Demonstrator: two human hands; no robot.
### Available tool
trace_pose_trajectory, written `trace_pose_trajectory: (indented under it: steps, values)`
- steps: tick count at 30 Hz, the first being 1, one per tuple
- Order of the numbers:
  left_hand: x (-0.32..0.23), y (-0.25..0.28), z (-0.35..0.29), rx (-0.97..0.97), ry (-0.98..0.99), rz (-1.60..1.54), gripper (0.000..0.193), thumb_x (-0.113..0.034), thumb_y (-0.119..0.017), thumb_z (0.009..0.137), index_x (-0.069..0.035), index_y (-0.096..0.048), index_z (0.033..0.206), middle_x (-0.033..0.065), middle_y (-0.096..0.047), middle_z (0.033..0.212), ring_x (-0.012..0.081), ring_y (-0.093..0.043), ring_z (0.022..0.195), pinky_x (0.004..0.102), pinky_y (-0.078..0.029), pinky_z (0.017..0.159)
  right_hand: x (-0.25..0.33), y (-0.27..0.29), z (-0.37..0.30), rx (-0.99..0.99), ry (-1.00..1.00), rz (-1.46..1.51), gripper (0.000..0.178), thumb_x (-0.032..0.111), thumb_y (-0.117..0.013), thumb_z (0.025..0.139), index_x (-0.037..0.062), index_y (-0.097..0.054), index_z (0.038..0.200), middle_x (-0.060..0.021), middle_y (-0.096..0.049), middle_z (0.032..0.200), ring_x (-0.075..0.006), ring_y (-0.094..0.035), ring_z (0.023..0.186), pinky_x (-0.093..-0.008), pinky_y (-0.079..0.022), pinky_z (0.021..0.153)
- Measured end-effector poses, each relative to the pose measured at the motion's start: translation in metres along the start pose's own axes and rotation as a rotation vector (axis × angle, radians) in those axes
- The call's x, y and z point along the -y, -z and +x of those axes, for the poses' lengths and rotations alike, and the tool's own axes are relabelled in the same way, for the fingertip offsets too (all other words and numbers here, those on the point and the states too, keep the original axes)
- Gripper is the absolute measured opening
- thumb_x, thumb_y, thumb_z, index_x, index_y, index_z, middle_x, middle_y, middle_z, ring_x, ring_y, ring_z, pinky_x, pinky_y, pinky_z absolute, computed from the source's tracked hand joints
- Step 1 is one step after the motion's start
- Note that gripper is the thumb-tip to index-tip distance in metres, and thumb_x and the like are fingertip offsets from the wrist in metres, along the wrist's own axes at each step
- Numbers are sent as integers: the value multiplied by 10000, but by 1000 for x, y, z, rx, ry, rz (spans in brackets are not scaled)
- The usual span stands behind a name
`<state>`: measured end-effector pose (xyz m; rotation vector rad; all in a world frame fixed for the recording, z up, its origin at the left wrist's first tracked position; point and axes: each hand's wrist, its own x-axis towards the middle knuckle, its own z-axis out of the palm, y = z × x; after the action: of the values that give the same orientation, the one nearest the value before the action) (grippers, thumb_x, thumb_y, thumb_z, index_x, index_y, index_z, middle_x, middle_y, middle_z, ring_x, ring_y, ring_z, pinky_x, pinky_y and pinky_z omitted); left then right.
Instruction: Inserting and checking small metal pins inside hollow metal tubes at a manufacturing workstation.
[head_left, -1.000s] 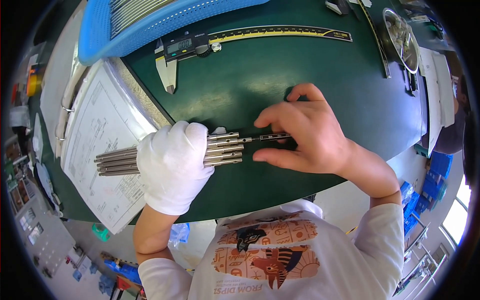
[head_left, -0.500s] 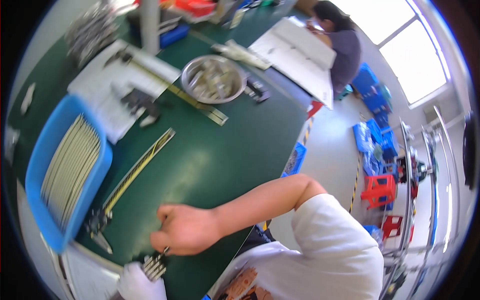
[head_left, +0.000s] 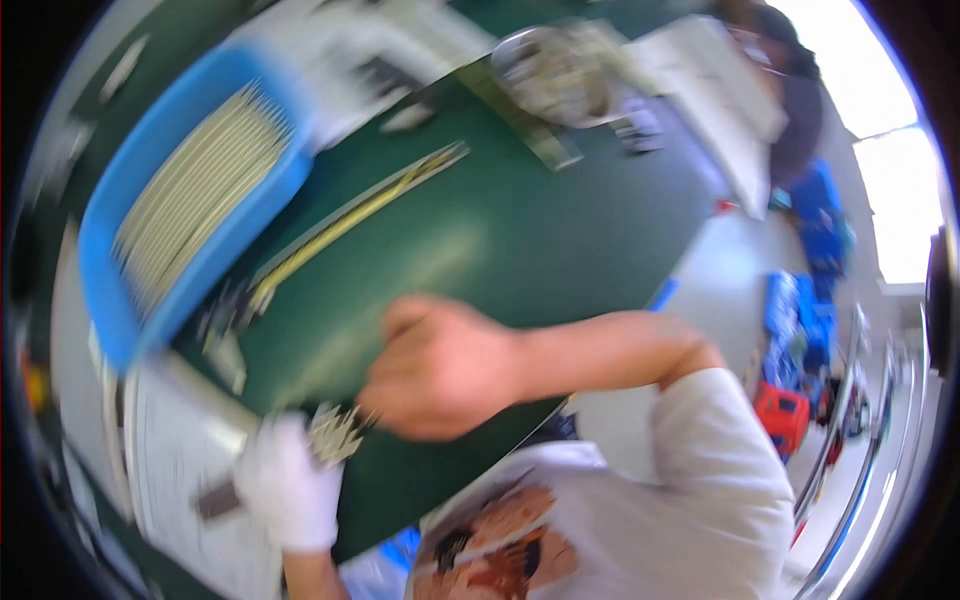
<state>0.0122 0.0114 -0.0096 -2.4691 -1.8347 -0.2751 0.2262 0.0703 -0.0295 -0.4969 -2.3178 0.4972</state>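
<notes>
My left hand [head_left: 290, 480], in a white glove, is closed around a cluster of short, pale metal-looking pieces [head_left: 338, 432]. A dark grey flat bar [head_left: 216, 501] sticks out from the glove's other side; blur hides whether it belongs to the same object. My bare right hand [head_left: 440, 370] is curled just right of the cluster, its fingertips at a small dark tip. What those fingers grip, I cannot make out. Beyond the hands, a long measuring tool with a yellow-and-black striped bar [head_left: 360, 215], like a large caliper, lies on the green table [head_left: 560, 240].
On the left stands a blue tub [head_left: 100, 270] with several thin pale strips [head_left: 205, 195] in a row. Farther back are a metal bowl [head_left: 510, 65] of pale items, white paper [head_left: 330, 45] and another dark tool [head_left: 390, 75]. A person [head_left: 800, 120] sits at the far right.
The view has swung, so the tub, bowl and table sit higher and further right. Both hands keep together at the metal pieces; more of my left glove and wrist shows.
</notes>
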Motion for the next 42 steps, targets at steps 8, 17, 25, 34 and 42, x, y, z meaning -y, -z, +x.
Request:
trace_pose_trajectory:
  steps: [8, 17, 25, 34, 42]
  values:
    - [-2, 3, -2, -12, 46, -16, 241, -201, -717, 715, -98, -502, 752, 63, -513, 631, 281, -524, 565, 401, -396, 524, -2, 10, 4, 214, -70, 39, 105, 127, -617, 704, 81, -546, 767, -18, -470, 535, -208, -498, 488, -334, -395, 627]
    - [-3, 7, -5, 26, 17, -52, 262, -155, -711, 586, -100, -505, 738, 49, -501, 660, 254, -549, 597, 397, -415, 518, 8, -5, 9, 157, 4, -16, 161, 102, -602, 679, 71, -538, 823, -7, -482, 541, -208, -478, 473, -327, -396, 617]
    - [-1, 8, -2, 19, -6, -55, 247, -138, -708, 596, -99, -504, 728, 53, -504, 637, 253, -550, 573, 390, -422, 499, 7, 10, 4, 210, -49, 35, 173, 75, -574, 632, 63, -541, 801, -20, -539, 585, -228, -456, 427, -355, -387, 640]
    - [-3, 10, -2, 45, 14, -30, 229, -169, -714, 637, -99, -512, 721, 55, -514, 633, 253, -555, 569, 389, -428, 505, 10, 4, 2, 210, -1, -36, 162, 72, -629, 685, 58, -573, 836, -27, -555, 607, -205, -514, 493, -354, -406, 656]
    - [-3, 10, -1, 45, 3, -16, 217, -188, -708, 664, -105, -515, 719, 50, -510, 622, 244, -556, 566, 387, -431, 509, 13, 0, -1, 181, -43, -40, 180, 130, -676, 729, 83, -519, 801, -15, -491, 554, -205, -474, 459, -326, -391, 609]
